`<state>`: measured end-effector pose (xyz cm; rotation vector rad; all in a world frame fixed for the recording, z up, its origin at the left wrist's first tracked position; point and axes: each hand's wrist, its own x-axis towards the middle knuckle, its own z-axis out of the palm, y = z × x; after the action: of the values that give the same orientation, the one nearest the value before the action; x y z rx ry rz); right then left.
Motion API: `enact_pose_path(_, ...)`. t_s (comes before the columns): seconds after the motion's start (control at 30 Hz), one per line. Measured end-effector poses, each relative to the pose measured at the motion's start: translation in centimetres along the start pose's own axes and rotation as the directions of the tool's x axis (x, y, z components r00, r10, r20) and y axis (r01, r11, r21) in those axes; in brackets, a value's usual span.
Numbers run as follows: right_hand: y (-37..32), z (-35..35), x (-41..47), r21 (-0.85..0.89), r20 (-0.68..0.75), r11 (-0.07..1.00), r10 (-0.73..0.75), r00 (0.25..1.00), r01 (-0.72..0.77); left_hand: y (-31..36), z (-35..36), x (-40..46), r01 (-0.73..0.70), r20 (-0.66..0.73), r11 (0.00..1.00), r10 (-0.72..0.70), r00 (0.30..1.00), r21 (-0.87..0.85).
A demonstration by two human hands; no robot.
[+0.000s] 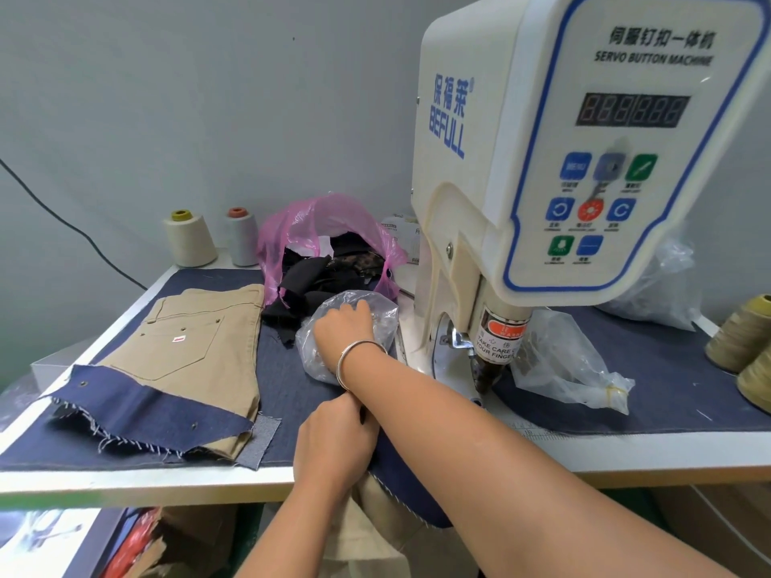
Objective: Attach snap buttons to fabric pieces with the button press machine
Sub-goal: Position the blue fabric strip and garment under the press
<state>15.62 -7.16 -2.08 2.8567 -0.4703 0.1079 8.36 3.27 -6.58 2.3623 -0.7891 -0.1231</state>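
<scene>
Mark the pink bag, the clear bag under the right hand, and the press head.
pink bag (333,221): head view, upper plastic.
clear bag (381,314): head view, right side.
press head (498,346): head view, warning label.

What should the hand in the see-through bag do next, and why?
Probably pull a snap button out and bring it to the press. The right hand is reaching into the clear plastic bag, the left hand holds dark blue fabric at the table edge, and nothing seems to lie under the press head yet.
</scene>
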Motion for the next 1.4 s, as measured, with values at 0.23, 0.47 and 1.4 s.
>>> enact_pose_path(0.23, 0.9, -0.7, -1.3, 0.091, -0.049, 0.996, 0.027, 0.998, -0.022, 0.1, 0.0, -0.1, -0.027, -0.035, 1.000, 0.028, 0.999, 0.006)
enact_pose_path(0.47, 2.3, -3.4, -12.0, 0.925, -0.055, 0.371, 0.324, 0.944, -0.074, 0.0, -0.1, -0.2, -0.017, -0.034, 1.000, 0.017, 0.999, 0.009)
enact_pose_path(1.4, 10.8, 1.0, -22.0, 0.973, 0.165, -0.225, 0.488, 0.857, -0.060, 0.1, -0.1, -0.3, -0.021, -0.050, 0.997, 0.017, 0.999, -0.068)
